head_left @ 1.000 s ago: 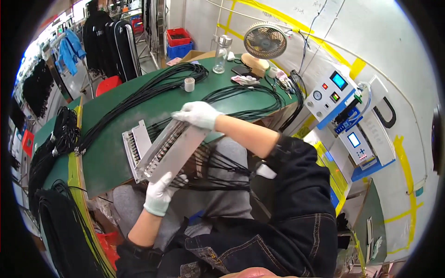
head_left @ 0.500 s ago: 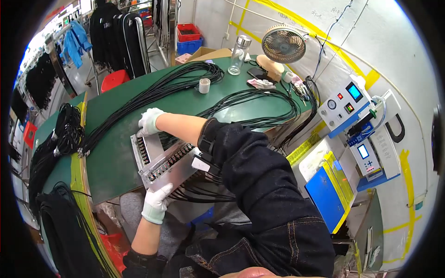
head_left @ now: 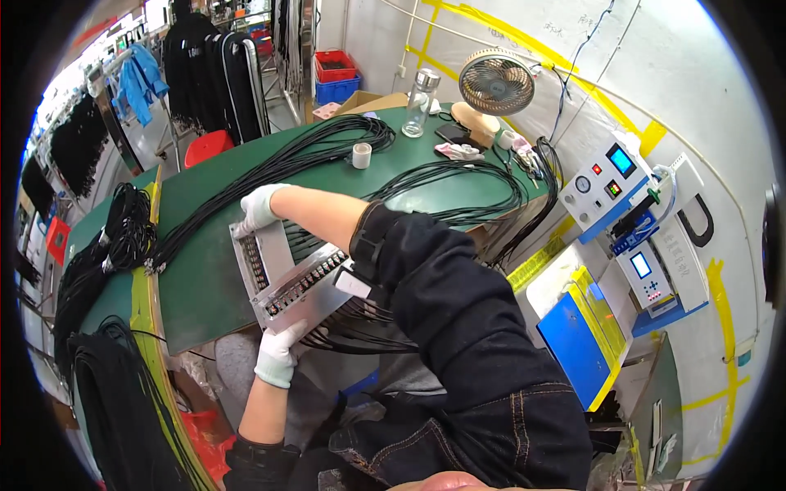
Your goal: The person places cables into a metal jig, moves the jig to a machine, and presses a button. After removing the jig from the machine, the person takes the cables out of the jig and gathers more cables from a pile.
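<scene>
A silvery metal fixture [head_left: 309, 304] lies at the table's near edge, with two slotted rows of small dark and metallic parts. Black cables [head_left: 360, 327] run from it to the right and below. My left hand [head_left: 280, 353], in a white glove, is closed around its near lower edge. Reaching across, my right hand [head_left: 260, 206], also gloved, has bent fingers at the far-left end of the fixture's far row [head_left: 255, 260]. What those fingers pinch, if anything, is hidden. A white tag-like piece [head_left: 353, 284] sits beside my right sleeve.
Long black cable bundles [head_left: 270, 168] lie across the green table [head_left: 192, 307]. Behind them stand a tape roll [head_left: 361, 155], a glass bottle [head_left: 420, 105] and a fan [head_left: 496, 82]. At right is a blue-and-white machine [head_left: 606, 184] with screens. More cables [head_left: 123, 229] hang at left.
My right hand has shifted slightly left along the far end of the fixture. My left hand keeps its hold on the near edge. The whole view has moved a little.
</scene>
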Tool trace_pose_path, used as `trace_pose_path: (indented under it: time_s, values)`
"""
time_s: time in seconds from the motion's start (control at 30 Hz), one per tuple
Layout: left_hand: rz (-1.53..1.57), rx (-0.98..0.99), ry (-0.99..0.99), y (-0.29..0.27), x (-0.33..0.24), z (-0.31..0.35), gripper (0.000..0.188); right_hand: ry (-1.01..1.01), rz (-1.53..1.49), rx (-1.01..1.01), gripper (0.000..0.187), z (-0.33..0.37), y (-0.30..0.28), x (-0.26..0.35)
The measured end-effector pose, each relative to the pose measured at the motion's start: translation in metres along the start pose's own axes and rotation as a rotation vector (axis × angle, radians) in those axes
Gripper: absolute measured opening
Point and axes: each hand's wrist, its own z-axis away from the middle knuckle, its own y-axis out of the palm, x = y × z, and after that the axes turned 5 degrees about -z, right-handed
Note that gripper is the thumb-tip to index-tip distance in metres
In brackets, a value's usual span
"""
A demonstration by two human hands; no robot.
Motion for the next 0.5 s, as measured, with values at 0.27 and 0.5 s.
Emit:
trace_pose_path:
  time_s: [0.27,0.5]
  values:
    - [-0.323,0.01,0.094,-0.016,0.012,0.001,0.046,-0.166,0.126,-0.387,0.052,0.151,-0.023,0.011]
    - [-0.499,0.24,0.217,-0.017,-0.044,-0.015,0.038,-0.267,0.035,-1.44,0.021,0.337,-0.08,-0.056]
